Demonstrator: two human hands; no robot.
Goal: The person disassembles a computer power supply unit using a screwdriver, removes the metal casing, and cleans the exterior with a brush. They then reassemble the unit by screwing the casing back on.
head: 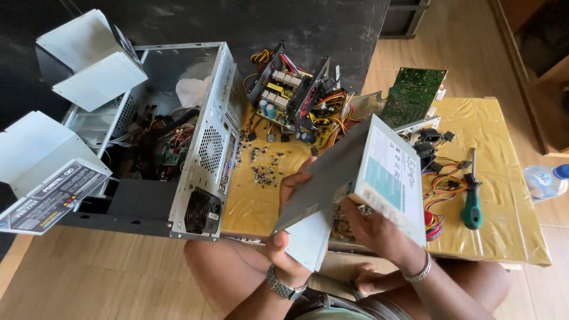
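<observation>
Both hands grip 1 grey metal power supply box (361, 178) above the table edge: the left hand (287, 237) curls closed around its lower corner, the right hand (376, 228) clasps it from beneath, fingers wrapped under the labelled side.

A metal wristwatch (283, 286) and a silver bracelet (418, 273) are worn.
</observation>
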